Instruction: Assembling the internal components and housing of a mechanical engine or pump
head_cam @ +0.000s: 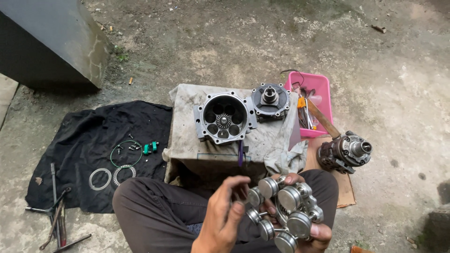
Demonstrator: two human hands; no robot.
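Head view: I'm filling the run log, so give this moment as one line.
right hand: holds piston cluster | left hand: fingers on cluster | open housing on cloth-covered block

Seated on the concrete, the person cradles a cluster of metal pistons in the right hand, the left hand touching its left side with curled fingers. Beyond the pistons, a cylinder housing sits on a cloth-draped box. Right of the housing lie an end plate and a pink tray; left, a black cloth with rings.
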